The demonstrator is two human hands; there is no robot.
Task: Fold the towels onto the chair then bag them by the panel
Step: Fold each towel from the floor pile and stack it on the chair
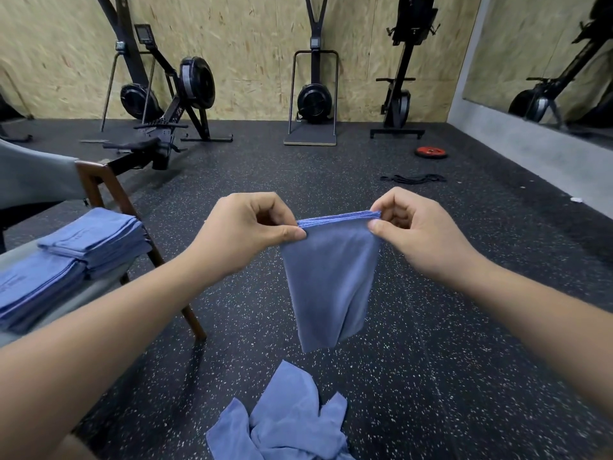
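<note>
A blue towel (330, 283) hangs folded in the air in front of me. My left hand (245, 232) pinches its top left corner and my right hand (411, 227) pinches its top right corner, the top edge stretched between them. Below it, loose unfolded blue towels (285, 423) lie crumpled on the floor. On the left, a wooden chair (99, 184) with a pale seat carries two stacks of folded blue towels (96, 240), the nearer stack (33, 287) partly cut off by the frame edge.
Black speckled rubber floor (431, 327) spreads all round. Rowing machines (172, 104) and other gym machines (313, 97) stand along the wood-panel wall (248, 44). A red weight plate (430, 152) and black bands (413, 178) lie at the back right; a mirror (544, 54) lines the right wall.
</note>
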